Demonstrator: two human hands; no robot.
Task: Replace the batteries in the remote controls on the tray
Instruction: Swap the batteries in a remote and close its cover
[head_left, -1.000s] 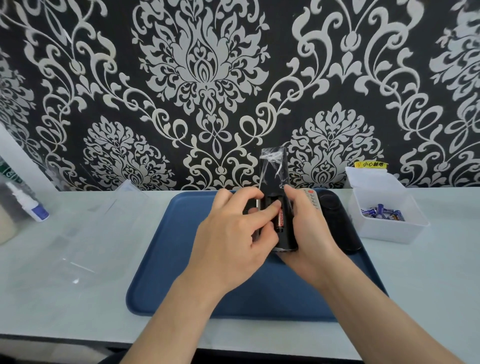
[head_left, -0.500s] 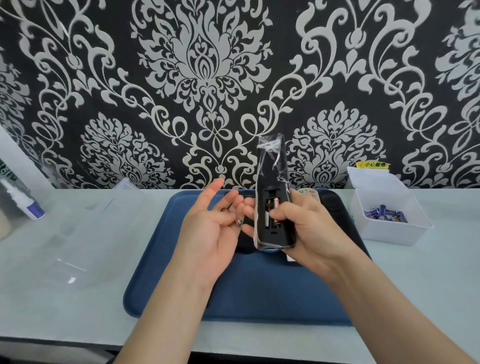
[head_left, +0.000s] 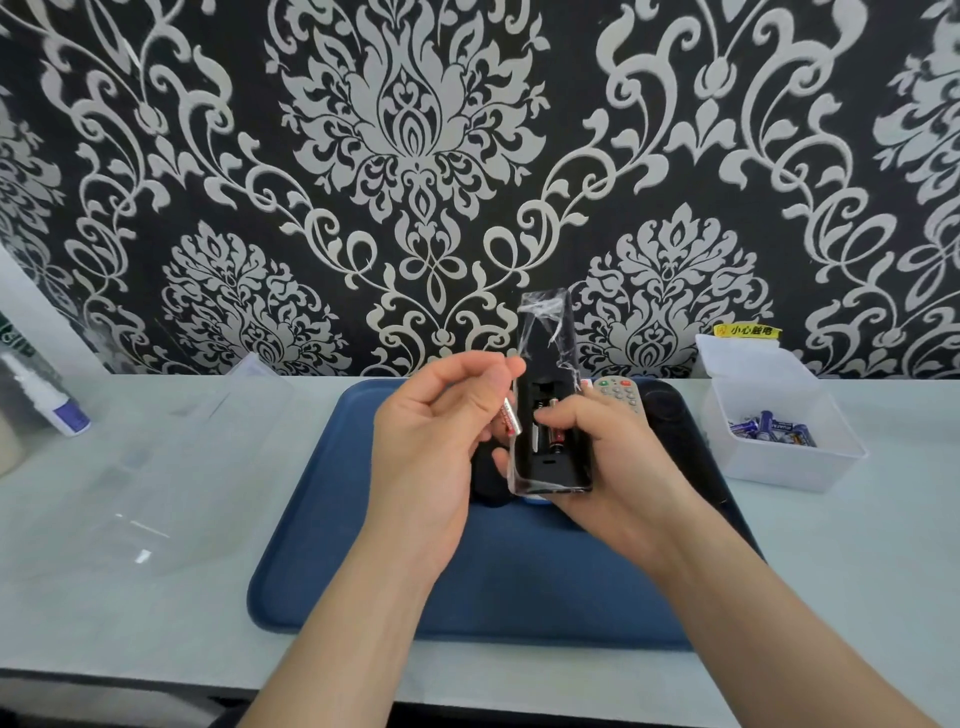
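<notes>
1. Damask wallpaper (head_left: 415, 130) in black and silver backs a pale surface (head_left: 156, 597) that carries a blue tray (head_left: 363, 571).
2. Right hand (head_left: 613, 457) — its grip is curled round the near end of a black remote (head_left: 548, 338) in clear wrap. The remote is held upright over the tray's middle with its battery bay open, and a seated battery (head_left: 557, 441) sits inside.
3. Left hand (head_left: 431, 452) — its grip pinches a loose battery (head_left: 510, 420), silver and red, just left of the open bay.
4. A grey remote (head_left: 621, 395) lies at the tray's far edge.
5. A white box (head_left: 789, 467) of blue batteries (head_left: 769, 428) stands right of the tray.
</notes>
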